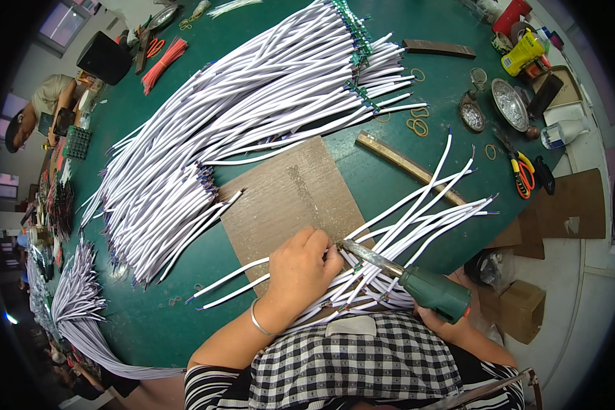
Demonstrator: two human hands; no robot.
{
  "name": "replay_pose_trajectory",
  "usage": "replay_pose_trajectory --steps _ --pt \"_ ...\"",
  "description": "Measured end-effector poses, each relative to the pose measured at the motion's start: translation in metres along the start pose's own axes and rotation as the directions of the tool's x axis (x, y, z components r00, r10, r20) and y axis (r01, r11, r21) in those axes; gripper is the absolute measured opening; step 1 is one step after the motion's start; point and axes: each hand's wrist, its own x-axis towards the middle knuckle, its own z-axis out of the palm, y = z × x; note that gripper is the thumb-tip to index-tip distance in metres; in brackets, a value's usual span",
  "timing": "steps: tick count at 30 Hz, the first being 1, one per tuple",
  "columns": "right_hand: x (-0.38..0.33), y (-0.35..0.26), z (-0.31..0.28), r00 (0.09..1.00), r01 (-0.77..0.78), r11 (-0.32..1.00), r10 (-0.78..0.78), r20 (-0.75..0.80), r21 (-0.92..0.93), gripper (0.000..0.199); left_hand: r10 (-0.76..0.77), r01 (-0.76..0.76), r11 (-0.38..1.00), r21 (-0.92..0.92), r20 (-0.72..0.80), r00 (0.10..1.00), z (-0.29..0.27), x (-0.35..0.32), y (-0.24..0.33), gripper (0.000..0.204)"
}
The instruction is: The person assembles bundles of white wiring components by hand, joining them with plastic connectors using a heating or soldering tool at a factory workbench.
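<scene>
My left hand (302,263) is closed over a brown wooden board (280,188), its fingers pinched around a white cable (236,272) that sticks out to the left. What lies between the fingertips is too small to make out. From the right, a soldering iron (376,260) with a metal barrel and green handle points its tip at those fingertips. My right hand (439,324) grips the handle from below, its fingers mostly hidden. Beneath the iron, loose white cables (417,229) with bared coloured wire ends cross over one another, reaching toward my apron.
A big pile of white cables (239,89) with small green boards at the ends covers the green table (184,307). Right of the wooden board are a metal bar (410,167), orange-handled scissors (523,174) and metal dishes (510,104). Another person (44,102) works at far left.
</scene>
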Motion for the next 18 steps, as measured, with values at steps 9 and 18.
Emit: replay_pose_trajectory --steps 9,18 --pt "0.005 -0.007 -0.003 0.993 0.12 0.985 -0.116 0.038 -0.125 0.035 0.019 -0.018 0.999 0.035 -0.007 1.0 0.001 0.0 -0.002 0.009" --pt "0.007 -0.011 -0.004 0.989 0.147 0.979 -0.147 0.008 -0.138 0.045 0.002 -0.002 0.999 0.037 0.002 1.0 0.002 -0.001 -0.001 0.008"
